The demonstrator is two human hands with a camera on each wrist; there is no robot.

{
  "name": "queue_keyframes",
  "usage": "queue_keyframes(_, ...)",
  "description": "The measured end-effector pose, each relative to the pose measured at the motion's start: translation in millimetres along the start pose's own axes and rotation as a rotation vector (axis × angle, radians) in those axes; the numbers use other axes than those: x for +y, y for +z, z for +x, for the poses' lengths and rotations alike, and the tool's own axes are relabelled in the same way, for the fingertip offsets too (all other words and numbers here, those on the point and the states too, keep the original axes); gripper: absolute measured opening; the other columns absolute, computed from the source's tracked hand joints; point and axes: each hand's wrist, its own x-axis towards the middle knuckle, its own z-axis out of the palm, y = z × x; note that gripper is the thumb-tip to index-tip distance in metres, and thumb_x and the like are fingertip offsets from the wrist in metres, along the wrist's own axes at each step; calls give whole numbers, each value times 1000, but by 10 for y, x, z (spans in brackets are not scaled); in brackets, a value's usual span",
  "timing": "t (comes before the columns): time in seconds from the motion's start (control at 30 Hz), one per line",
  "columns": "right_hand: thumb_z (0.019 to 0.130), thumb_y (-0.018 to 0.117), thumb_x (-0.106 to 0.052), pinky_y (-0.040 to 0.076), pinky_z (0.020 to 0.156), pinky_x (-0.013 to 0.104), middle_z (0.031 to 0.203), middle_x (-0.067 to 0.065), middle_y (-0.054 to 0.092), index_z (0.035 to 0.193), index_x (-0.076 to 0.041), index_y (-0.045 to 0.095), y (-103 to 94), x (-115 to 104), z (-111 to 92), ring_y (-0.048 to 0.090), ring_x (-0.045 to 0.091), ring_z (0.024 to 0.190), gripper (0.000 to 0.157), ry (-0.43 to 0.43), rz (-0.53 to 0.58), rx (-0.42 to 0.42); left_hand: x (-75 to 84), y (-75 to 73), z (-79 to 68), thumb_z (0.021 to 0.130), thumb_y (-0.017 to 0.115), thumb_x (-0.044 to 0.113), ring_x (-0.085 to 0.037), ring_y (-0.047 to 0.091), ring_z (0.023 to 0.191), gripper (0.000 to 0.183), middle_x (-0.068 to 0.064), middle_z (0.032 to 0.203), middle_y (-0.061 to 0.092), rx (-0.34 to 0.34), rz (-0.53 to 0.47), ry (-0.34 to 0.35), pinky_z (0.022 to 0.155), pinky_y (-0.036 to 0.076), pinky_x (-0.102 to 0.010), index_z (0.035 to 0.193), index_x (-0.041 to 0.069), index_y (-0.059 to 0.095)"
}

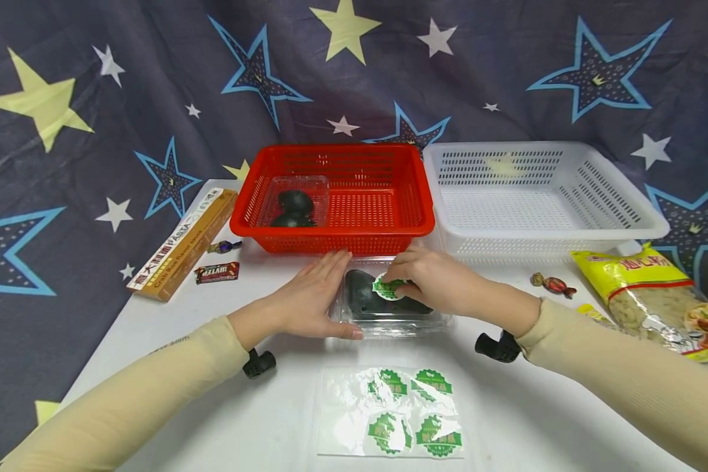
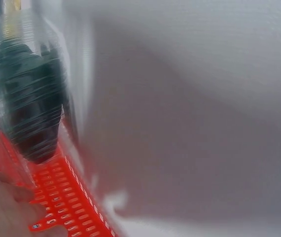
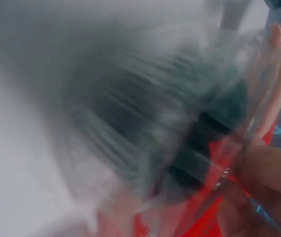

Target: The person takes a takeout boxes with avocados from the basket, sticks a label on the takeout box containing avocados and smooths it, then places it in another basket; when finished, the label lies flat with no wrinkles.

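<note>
A clear plastic box sits in front of the red basket, with dark green oval pieces like avocados inside. My left hand lies along the box's left side, fingers stretched forward and thumb at the front edge. Over the lid, my right hand has curled fingers and pinches the right edge of a round green-and-white sticker, which lies close over the lid. Nearer me is a sheet of stickers with several round green labels on it. The wrist views show the box blurred and close.
The red basket holds another clear box with dark oval pieces. Beside it stands a white basket. On the left lie a pasta box and wrapped sweets; on the right, a candy and a yellow food bag.
</note>
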Motion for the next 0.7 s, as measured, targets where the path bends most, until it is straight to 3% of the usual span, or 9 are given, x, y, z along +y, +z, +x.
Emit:
queue_keyframes(0.23,87,70,-24,42,100,44,120,9,65,119,-2,66,27,-54,-309,56,29,117,39,-53,-64,-37,51,-40,6,70,51,83,-32,7,145,125,-15,159,7,-29,39,-24,115,15,-47,152,2,2)
queue_keyframes(0.43,90,65,-32,42,101,44,129,14,59,125,0,61,91,-56,-409,54,30,122,48,-101,-99,-19,126,-77,42,70,50,83,-31,7,145,125,-15,159,6,-55,62,-54,114,16,-50,152,1,3)
queue_keyframes(0.7,95,56,-37,40,103,42,136,13,54,131,0,56,108,-34,-452,49,28,127,52,-143,-133,-37,133,-4,63,69,47,85,-25,8,146,127,-11,160,1,-43,40,-59,111,24,-49,152,3,-1)
